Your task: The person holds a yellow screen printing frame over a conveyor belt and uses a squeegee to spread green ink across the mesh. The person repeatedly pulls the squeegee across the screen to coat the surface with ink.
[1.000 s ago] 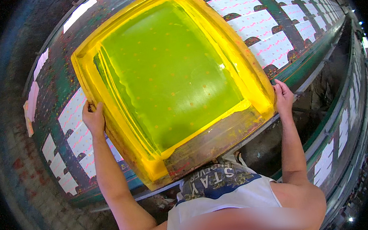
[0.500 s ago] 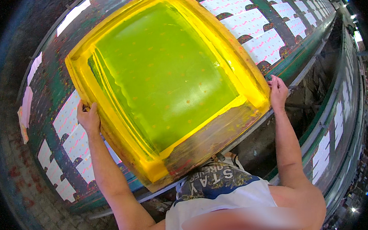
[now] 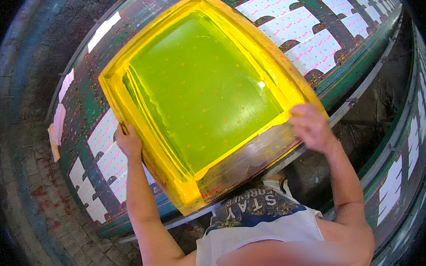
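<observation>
A large screen-printing frame (image 3: 205, 92) lies tilted over the long table in front of me, with green mesh inside yellow-coated sides. Its near end has a bare brownish band (image 3: 253, 151). My left hand (image 3: 129, 141) is closed on the frame's left side, thumb near the rim. Over the near right corner hovers or rests my right hand (image 3: 313, 127), its fingers bent and smeared by motion; whether it touches the frame I cannot tell. Printed white fabric pieces (image 3: 108, 166) lie just left of the frame, partly covered by it and my left arm.
Rows of white cut pieces (image 3: 310, 41) with pink and dark print run along the dark green table (image 3: 339, 79) to the far right. A metal rail (image 3: 343, 113) edges its near side. Another table with pieces (image 3: 391, 190) stands right. Brick floor (image 3: 57, 225) lies left.
My right hand has left the frame's right side and moved inward over its near right corner. My left hand keeps its hold on the left side. The whole view has shifted slightly.
</observation>
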The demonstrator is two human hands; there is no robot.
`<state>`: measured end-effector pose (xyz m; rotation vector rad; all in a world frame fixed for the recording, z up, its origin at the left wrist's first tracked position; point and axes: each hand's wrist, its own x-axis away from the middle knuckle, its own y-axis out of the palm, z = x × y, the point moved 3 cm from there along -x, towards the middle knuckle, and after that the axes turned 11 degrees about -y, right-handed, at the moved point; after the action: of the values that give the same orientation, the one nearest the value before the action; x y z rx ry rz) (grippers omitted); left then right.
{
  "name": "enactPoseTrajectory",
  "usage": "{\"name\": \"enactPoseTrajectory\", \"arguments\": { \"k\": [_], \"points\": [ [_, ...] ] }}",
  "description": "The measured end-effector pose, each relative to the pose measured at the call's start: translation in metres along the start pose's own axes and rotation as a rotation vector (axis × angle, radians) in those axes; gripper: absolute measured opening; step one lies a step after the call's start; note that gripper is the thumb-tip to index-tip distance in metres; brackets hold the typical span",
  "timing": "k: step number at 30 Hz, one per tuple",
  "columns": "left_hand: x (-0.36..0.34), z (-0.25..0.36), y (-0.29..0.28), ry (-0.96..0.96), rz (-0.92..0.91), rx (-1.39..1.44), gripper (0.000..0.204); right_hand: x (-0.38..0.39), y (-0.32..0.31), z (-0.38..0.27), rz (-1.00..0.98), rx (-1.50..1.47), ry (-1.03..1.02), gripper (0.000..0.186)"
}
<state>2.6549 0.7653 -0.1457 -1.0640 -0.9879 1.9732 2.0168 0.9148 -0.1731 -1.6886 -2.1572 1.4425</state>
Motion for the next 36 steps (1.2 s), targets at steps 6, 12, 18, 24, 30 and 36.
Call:
{"name": "enactPoseTrajectory", "arguments": {
  "k": [6, 12, 18, 24, 30, 36],
  "points": [
    [0.044, 0.006, -0.01, -0.035, -0.053, -0.048, 0.053, -0.016, 0.049, -0.097, -0.324, -0.028, -0.291, 0.037],
    [0.057, 0.011, -0.009, -0.083, 0.019, -0.123, 0.053, -0.039, 0.058, -0.109, -0.364, 0.16, -0.389, 0.038],
    [0.058, 0.023, -0.002, -0.129, 0.008, -0.101, 0.052, -0.086, 0.084, -0.132, -0.511, 0.194, -0.365, 0.04],
    [0.056, 0.019, -0.004, -0.147, -0.006, -0.082, 0.047, -0.111, 0.094, -0.149, -0.736, 0.246, -0.194, 0.042],
    [0.055, 0.016, 0.001, -0.147, -0.009, -0.074, 0.048, -0.071, 0.107, -0.165, -0.616, 0.256, -0.271, 0.044],
    [0.054, 0.019, -0.003, -0.151, -0.006, -0.08, 0.049, -0.081, 0.123, -0.158, -0.397, 0.244, -0.369, 0.047]
  ]
}}
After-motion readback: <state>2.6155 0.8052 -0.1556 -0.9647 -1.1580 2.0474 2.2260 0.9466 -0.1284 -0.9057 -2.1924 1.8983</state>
